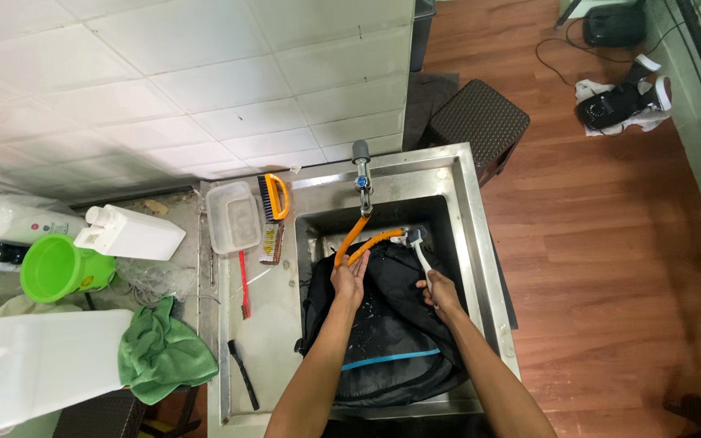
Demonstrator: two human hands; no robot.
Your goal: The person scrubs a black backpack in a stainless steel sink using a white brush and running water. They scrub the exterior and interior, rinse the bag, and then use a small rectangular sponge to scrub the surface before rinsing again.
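Orange rubber hose (pixel 356 246) in my left hand (pixel 350 280) grip; right hand (pixel 440 290) grips white-handled brush (pixel 417 246) over black fabric backpack (pixel 387 332) in steel sink (pixel 466 243).

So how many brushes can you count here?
4: orange-handled brush and wire brush beside the sink, black brush at the counter front, white brush in the right hand. Others may be hidden.

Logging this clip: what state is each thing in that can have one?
Backpack: lying in the sink, wet.
Orange hose: on the tap, bent down onto the backpack.
Left hand: on the hose.
Right hand: gripping a white brush.
Clear tub: open.
Green cloth: crumpled.
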